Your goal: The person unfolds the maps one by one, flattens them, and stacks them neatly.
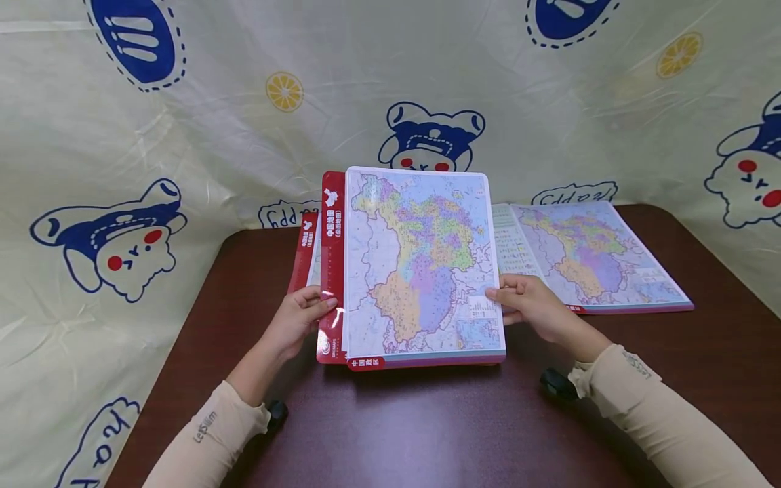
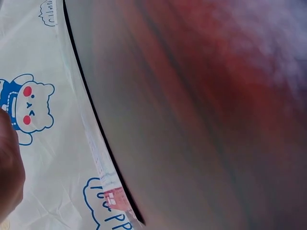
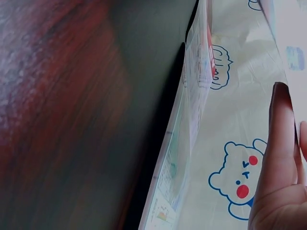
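In the head view a folded map (image 1: 421,257) with coloured regions is held up over the table, its printed face towards me. A red strip (image 1: 332,271) with white lettering runs along its left side. My left hand (image 1: 295,322) grips that strip near the lower left, thumb on the front. At the right edge my right hand (image 1: 531,308) pinches the map, thumb in front and fingers behind. Part of the left hand (image 2: 9,167) shows at the left wrist view's edge. In the right wrist view the right hand (image 3: 283,177) appears beside a pale sheet (image 3: 292,28).
Behind the held map, another map (image 1: 586,251) lies spread on the dark wooden table (image 1: 415,427), partly hidden. Its red strip (image 1: 302,254) shows at the left. A pale curtain (image 1: 232,135) with cartoon prints hangs behind the table.
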`<state>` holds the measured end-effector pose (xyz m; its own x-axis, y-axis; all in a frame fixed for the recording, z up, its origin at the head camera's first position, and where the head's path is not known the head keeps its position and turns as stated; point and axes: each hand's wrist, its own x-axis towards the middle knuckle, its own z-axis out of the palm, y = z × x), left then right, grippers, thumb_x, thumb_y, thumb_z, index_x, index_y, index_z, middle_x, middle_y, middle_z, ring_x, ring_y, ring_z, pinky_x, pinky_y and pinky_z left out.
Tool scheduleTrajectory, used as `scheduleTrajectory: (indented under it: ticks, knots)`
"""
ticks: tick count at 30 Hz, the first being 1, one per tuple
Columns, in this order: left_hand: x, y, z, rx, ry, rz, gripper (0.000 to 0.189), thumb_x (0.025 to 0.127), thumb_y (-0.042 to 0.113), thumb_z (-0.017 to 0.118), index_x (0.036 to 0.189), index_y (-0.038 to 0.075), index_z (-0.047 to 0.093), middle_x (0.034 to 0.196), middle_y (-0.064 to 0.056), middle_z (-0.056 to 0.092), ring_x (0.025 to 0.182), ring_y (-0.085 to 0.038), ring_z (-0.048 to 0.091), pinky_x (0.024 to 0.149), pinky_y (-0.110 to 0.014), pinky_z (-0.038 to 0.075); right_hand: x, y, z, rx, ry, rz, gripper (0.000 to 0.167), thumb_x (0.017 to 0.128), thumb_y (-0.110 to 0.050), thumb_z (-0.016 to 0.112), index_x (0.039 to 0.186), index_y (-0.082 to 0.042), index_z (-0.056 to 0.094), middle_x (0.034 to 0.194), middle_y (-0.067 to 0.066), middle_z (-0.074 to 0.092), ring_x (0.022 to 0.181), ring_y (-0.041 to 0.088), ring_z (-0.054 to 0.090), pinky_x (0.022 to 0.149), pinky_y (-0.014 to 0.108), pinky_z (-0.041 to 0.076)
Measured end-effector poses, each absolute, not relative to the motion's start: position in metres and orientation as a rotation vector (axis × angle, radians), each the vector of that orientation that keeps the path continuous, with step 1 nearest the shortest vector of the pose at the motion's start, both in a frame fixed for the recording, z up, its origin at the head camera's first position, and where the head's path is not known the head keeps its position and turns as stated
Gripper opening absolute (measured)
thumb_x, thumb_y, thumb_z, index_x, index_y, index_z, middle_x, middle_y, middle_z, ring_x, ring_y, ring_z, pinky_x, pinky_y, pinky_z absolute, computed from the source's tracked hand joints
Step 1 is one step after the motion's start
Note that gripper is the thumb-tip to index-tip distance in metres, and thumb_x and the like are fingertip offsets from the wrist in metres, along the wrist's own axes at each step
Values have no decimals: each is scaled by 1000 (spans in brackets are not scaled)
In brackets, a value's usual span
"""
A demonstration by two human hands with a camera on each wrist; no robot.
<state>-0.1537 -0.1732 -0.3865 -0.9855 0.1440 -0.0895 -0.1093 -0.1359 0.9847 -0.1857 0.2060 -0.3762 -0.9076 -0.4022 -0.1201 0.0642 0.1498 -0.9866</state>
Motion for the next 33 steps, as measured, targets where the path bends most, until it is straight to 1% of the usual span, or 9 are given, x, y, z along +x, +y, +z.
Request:
scheduleTrajectory:
  ticks: [4,9,12,15,19,21,25,30,33]
  knots:
    - [-152,-172,-385,77,1933,2258,12,88,1,54,87,10,62,83,-3,66,68,-18,63,64,-33,53,-184,208,-375,-323,2077,-1820,34,90,-17,55,106,13,50,91,8,67,80,24,65,65,37,53]
    - [-152,-172,-385,104,1925,2267,15,88,0,53,84,12,62,83,-2,66,69,-17,63,63,-33,53,-183,212,-374,-327,2087,-1863,24,89,-15,57,100,7,56,87,5,67,77,22,65,63,36,53]
    - [-152,-174,-385,96,1944,2263,14,88,1,53,85,11,62,84,-2,66,68,-17,63,63,-32,53,-184,218,-372,-337,2093,-1897,15,90,-14,56,94,0,59,84,3,67,74,19,65,61,35,53]
    - [-152,-181,-385,82,1974,2258,8,88,3,55,92,4,62,87,-4,66,71,-18,63,65,-35,53,-184,225,-368,-333,2106,-1924,10,90,-14,56,90,-5,60,82,2,67,71,17,65,60,35,53]
    - [-153,-191,-386,36,2028,2244,12,88,7,57,98,2,60,91,-4,65,75,-19,64,69,-38,52,-184,236,-364,-303,2114,-1951,9,89,-15,57,92,-9,62,84,2,67,71,17,65,59,35,53]
    - [-153,-195,-386,11,2047,2236,12,88,9,57,98,5,61,91,-2,65,76,-19,64,69,-37,52,-184,242,-361,-283,2108,-1969,10,89,-16,57,94,-11,63,85,2,67,72,17,65,59,35,53]
    - [-152,-203,-386,-7,2065,2232,12,88,10,57,98,6,60,89,-1,66,75,-18,64,69,-35,52,-183,257,-358,-243,2106,-2009,10,89,-17,57,95,-14,64,86,0,67,71,16,64,59,33,53]
    - [-151,-212,-385,-43,2051,2266,7,88,8,56,92,10,62,84,0,66,71,-16,64,65,-31,53,-186,283,-359,-182,2138,-2067,9,90,-16,56,90,-16,65,81,-3,66,68,11,62,57,26,52]
    - [-153,-214,-387,-21,2028,2277,10,89,6,54,88,13,62,82,1,66,69,-16,64,63,-29,53,-176,308,-364,-122,2174,-2126,9,89,-16,57,90,-18,66,81,-4,66,68,11,61,56,24,51]
